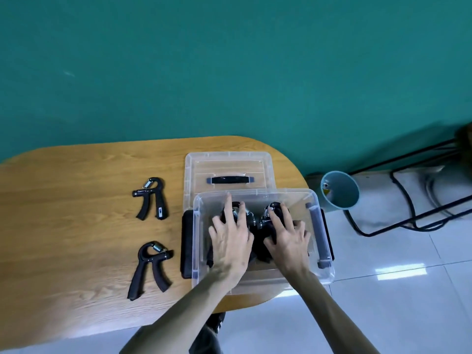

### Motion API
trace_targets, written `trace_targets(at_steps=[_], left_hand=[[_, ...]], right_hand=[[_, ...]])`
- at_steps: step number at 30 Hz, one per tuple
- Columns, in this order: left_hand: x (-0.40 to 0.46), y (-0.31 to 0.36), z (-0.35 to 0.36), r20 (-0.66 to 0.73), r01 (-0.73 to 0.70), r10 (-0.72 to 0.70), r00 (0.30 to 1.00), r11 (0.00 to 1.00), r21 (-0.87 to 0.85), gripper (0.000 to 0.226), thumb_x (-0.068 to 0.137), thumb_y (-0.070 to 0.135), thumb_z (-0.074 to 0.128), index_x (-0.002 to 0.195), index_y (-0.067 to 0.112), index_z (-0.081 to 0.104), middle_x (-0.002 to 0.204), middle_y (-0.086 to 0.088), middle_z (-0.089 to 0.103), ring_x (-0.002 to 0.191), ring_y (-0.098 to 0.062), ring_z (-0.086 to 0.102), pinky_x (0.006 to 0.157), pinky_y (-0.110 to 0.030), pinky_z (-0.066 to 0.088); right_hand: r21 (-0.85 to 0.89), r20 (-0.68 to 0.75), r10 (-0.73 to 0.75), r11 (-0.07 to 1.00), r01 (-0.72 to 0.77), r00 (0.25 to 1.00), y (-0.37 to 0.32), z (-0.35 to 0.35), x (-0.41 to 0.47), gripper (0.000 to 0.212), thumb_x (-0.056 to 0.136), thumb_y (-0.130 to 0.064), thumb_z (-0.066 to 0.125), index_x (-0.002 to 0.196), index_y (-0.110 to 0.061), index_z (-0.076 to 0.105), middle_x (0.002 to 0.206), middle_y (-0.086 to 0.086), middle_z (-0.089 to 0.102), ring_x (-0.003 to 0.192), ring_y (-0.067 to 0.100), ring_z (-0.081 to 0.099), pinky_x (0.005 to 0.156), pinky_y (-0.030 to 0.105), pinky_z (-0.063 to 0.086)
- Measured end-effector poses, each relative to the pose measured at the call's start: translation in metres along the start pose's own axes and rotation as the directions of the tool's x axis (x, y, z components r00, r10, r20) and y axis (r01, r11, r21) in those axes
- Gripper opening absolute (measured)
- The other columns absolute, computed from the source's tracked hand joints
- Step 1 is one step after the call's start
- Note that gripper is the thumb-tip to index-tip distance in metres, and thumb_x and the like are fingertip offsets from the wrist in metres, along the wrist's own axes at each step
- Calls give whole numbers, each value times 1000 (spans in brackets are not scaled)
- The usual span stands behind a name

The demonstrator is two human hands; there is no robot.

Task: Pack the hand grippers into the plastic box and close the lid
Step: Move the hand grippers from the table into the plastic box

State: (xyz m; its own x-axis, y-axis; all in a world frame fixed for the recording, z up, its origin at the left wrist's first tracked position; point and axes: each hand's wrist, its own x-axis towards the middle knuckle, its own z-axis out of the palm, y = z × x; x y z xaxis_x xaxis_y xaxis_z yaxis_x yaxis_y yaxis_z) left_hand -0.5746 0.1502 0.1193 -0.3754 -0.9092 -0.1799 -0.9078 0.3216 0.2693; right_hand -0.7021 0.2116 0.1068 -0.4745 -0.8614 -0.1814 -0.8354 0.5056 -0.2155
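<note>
A clear plastic box stands at the right end of the wooden table, with black hand grippers inside it. Both my hands are down in the box. My left hand lies flat on the grippers with its fingers spread. My right hand rests on the grippers beside it, fingers also apart. Whether either hand grips anything is hidden. The clear lid, with a black handle, lies flat behind the box. Two more black hand grippers lie on the table to the left, one farther back and one nearer.
The wooden table has a rounded right end, and the box overhangs it slightly. A teal bin stands on the tiled floor to the right, next to a black metal frame. A teal wall is behind.
</note>
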Motion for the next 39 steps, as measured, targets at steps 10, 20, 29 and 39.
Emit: trace_targets(at_steps=[10, 20, 29, 39], left_hand=[[7, -8, 25, 79, 86, -86, 993, 996, 9, 67, 93, 28, 62, 154, 17, 33, 160, -11, 23, 105, -34, 41, 86, -44, 37], [11, -7, 30, 43, 107, -108, 993, 994, 12, 61, 95, 35, 56, 152, 20, 39, 155, -11, 28, 106, -33, 44, 82, -45, 40], [-4, -29, -2, -97, -119, 118, 988, 993, -3, 55, 101, 38, 34, 153, 20, 33, 163, -11, 25, 144, -33, 31, 109, -48, 32], [-5, -140, -38, -188, 82, -99, 977, 992, -94, 61, 104, 37, 39, 159, 20, 18, 168, -11, 4, 148, -34, 23, 108, -47, 35]], right_hand=[[-5, 26, -41, 999, 41, 999, 10, 22, 9, 81, 72, -26, 76, 147, -30, 44, 161, 5, 35, 92, 36, 49, 76, 49, 44], [-34, 73, -72, 997, 75, 995, 13, 22, 16, 70, 80, -33, 60, 148, -26, 43, 161, 10, 32, 111, 42, 51, 87, 53, 46], [-68, -140, -191, 981, 183, 972, -35, -1, 13, 61, 96, -39, 44, 154, -21, 35, 161, 15, 30, 134, 40, 43, 100, 53, 41], [-17, -120, -369, 929, 369, 922, -148, -10, 23, 57, 106, -30, 35, 159, -25, 16, 166, 12, 15, 145, 37, 27, 112, 50, 37]])
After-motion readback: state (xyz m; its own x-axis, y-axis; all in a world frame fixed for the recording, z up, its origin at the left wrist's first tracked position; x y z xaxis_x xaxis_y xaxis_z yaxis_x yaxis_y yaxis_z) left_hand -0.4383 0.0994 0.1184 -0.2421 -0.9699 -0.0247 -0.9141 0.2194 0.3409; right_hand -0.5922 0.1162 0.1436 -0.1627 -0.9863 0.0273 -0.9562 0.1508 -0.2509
